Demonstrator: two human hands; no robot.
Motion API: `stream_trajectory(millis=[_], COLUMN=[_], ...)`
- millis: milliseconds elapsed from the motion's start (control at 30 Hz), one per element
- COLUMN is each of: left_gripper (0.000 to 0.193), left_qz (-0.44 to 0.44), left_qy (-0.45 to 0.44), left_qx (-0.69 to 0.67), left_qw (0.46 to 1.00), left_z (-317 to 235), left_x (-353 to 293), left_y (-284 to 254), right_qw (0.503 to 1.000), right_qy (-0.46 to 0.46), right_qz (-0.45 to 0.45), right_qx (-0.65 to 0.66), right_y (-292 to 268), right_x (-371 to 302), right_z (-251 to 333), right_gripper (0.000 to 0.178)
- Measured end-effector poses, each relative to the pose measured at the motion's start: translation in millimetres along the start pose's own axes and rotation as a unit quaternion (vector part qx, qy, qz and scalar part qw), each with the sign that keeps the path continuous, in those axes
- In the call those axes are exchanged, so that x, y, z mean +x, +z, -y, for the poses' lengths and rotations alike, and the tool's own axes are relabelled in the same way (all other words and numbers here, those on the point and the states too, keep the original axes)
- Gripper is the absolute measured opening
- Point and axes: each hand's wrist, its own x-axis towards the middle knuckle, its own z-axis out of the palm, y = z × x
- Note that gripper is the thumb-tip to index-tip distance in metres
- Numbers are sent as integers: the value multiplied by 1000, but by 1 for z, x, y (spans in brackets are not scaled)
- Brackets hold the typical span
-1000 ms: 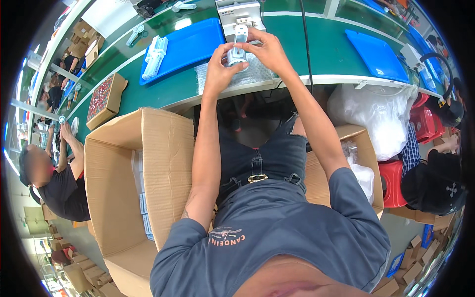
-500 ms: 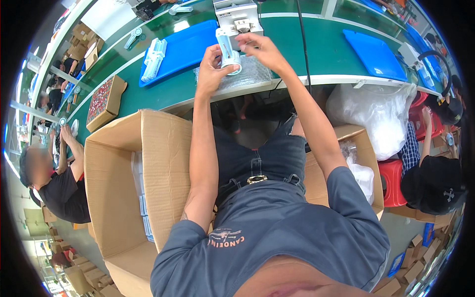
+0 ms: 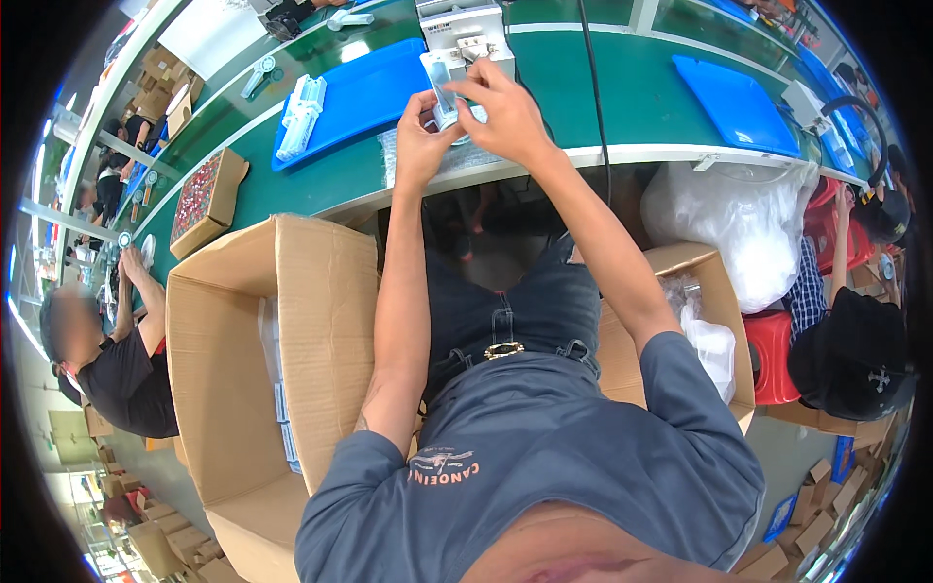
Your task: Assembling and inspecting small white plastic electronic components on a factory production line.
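My left hand point(image 3: 422, 141) is closed around the lower end of a light-blue plastic housing point(image 3: 438, 73), a long piece with a wider round end. It stands nearly upright over the front edge of the green bench. My right hand point(image 3: 507, 115) reaches across it from the right, fingers curled and brought together against its side. Whatever lies between those fingertips is hidden. Directly behind the hands is a white bench machine point(image 3: 465, 24) with a metal fixture. Clear bubble wrap point(image 3: 466, 158) lies beneath my hands on the bench.
A blue tray point(image 3: 364, 92) to the left bears several light-blue plastic parts point(image 3: 302, 117). Beyond a black cable point(image 3: 595, 87) lies another blue tray point(image 3: 734, 107). Left are a box of small red parts point(image 3: 209, 204) and a large open carton point(image 3: 326, 321). Co-workers sit at both sides.
My right hand has moved left and in, from apart with loose fingers to closed against the housing. My left hand keeps its hold, and the housing has shifted slightly.
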Motion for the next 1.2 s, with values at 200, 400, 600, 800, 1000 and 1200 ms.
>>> stream_trajectory(millis=[200, 400, 600, 800, 1000, 1200], left_gripper=[43, 36, 57, 48, 44, 34], left_qz=[-141, -173, -172, -37, 62, 37], left_qy=[97, 143, 74, -75, -102, -101], left_qx=[158, 242, 134, -171, -281, -173], left_qw=[973, 944, 973, 982, 952, 979], left_z=[14, 6, 5, -17, -24, -41], left_x=[-2, -13, -11, -15, -22, -20], left_y=[15, 29, 15, 6, -4, -10], right_qw=[994, 995, 970, 770, 731, 769], right_qy=[11, 88, 154, 403, 434, 380], right_qz=[17, -41, -99, -35, 53, 37], right_qx=[-112, -31, 156, 494, 524, 513], right_y=[23, 25, 24, 11, -3, -60], right_x=[-8, -17, -20, -27, -24, -6], right_z=[12, 3, -7, -27, -15, 5], right_gripper=[24, 19, 14, 14, 19, 42])
